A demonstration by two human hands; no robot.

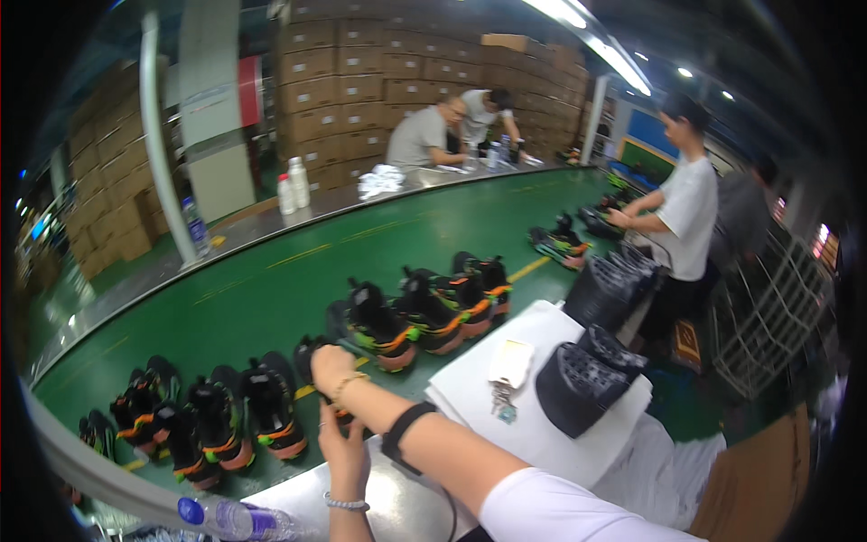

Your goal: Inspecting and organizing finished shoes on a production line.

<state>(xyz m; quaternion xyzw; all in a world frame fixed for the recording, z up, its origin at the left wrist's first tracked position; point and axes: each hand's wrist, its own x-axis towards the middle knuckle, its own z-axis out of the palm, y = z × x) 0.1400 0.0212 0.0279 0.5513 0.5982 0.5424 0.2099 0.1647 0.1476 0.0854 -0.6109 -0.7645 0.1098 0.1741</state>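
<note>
On the near side of the long green work surface (262,330), between the black shoes to the left (219,425) and those to the right (377,316), is the black sports shoe (308,352) I am handling. Much of it is hidden behind my hands: I see a dark upper to the left of my knuckles and a small dark patch with a touch of orange lower down, but the rest of its shape and its sole I can't make out. My right hand (331,369) grips it from above, fingers curled over and mostly out of sight. That forearm reaches in from the near right, crossing in front of me, with a gold bracelet (350,383) at the wrist and a black band (406,430) farther up. My left hand (343,456) points upward just below, a pale beaded bracelet (346,501) on its wrist; its fingertips are by the shoe's lower part, and I can't tell whether they are closed on it. At the near edge, a clear plastic bottle with a blue cap (237,518) lies on its side, slightly blurred.
</note>
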